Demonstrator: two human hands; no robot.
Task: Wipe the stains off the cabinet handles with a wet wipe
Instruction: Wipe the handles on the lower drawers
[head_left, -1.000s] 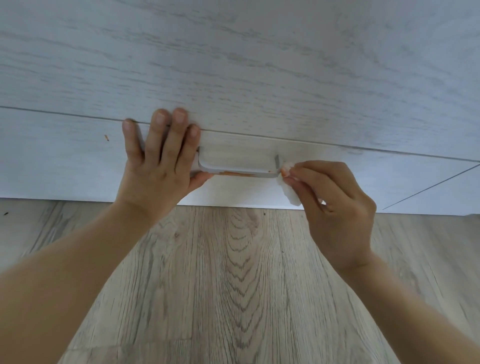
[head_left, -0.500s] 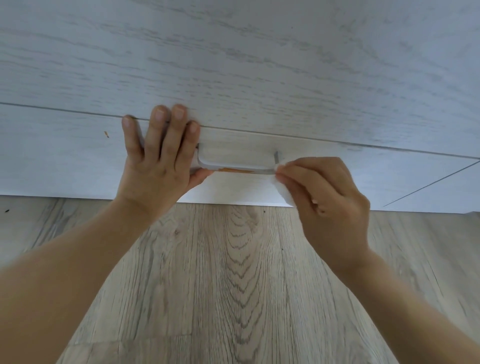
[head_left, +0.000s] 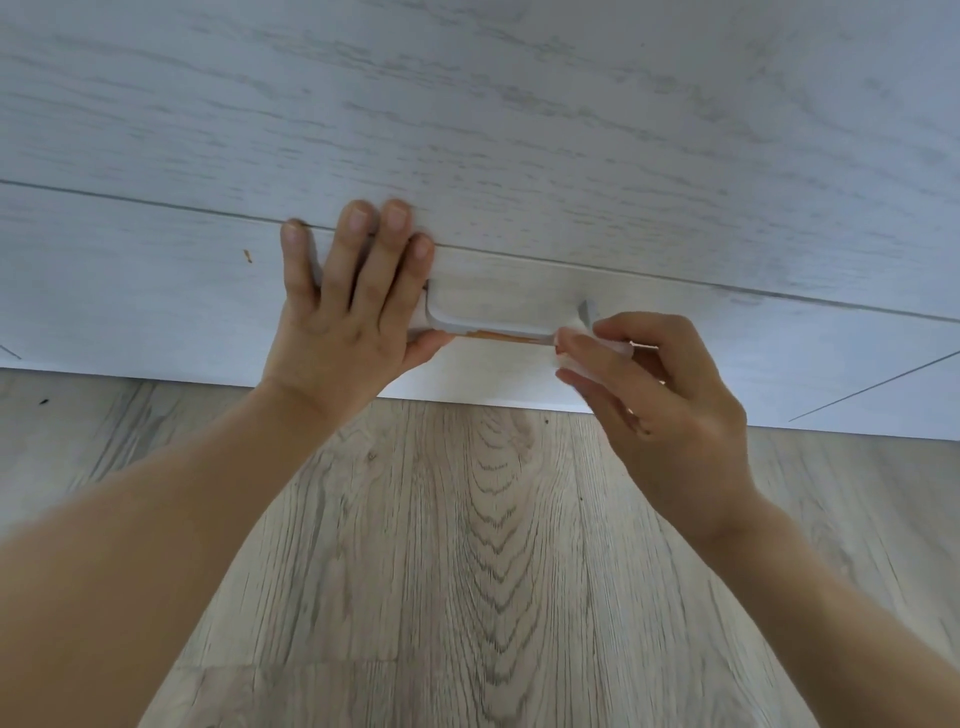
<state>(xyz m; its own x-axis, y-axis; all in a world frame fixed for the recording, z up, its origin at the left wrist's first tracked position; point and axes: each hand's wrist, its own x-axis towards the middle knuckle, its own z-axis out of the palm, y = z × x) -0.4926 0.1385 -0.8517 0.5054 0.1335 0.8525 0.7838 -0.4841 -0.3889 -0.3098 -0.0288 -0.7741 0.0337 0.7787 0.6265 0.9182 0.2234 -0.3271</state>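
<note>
1. A small orange mark sits on the whitewashed wood-grain drawer front, well left of the handle.
2. The left hand lies flat against the drawer front, fingers straight and pointing up toward the seam above. It covers the left end of the handle, with the thumb tucked under the bar. It grips nothing.
3. The cabinet handle is a pale grey bar with two short posts, mounted horizontally on the lowest drawer front, just above the floor line. Its top face looks clean and matte.
4. An orange stain runs along the front lower edge of the bar, from near the left thumb to the wipe.
5. The wet wipe is a small white wad, touching the right end of the bar beside the right post.
6. The right hand pinches the wipe between thumb and curled fingers, held at the bar's right end.
7. Light wood-grain laminate floor lies below the cabinet.
</note>
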